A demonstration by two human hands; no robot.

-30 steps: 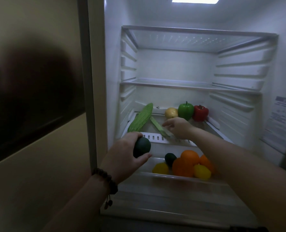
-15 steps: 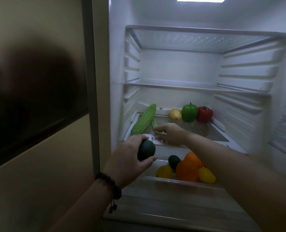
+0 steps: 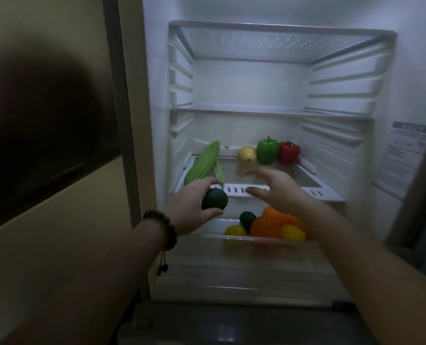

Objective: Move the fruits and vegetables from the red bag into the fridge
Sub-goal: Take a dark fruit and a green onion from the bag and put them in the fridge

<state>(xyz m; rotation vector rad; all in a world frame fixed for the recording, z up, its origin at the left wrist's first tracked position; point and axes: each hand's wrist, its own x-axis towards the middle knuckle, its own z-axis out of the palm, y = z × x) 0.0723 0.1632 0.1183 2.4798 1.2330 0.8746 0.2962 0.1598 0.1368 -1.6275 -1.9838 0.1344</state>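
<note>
My left hand point(image 3: 190, 207) grips a dark green avocado point(image 3: 215, 199) in front of the lower shelf's white rim point(image 3: 246, 190). My right hand point(image 3: 275, 189) hovers open over that rim, fingers spread, holding nothing. On the shelf lie a long pale green gourd point(image 3: 203, 161) and a thin green pod point(image 3: 218, 172) at the left. A yellow lemon point(image 3: 246, 154), a green pepper point(image 3: 267, 150) and a red pepper point(image 3: 288, 152) stand at the back. The open drawer point(image 3: 261, 239) below holds oranges point(image 3: 269, 224), yellow fruits point(image 3: 293, 232) and another avocado point(image 3: 247, 219). The red bag is out of view.
Two glass shelves point(image 3: 244, 109) sit higher up in the fridge. The closed left fridge door point(image 3: 47, 145) is dark and reflective. The open right door with a label point(image 3: 403, 158) stands at the right edge.
My right hand let go of the thin green pod, which now lies beside the gourd, and drew back to the right with fingers spread. My left hand still holds the avocado.
</note>
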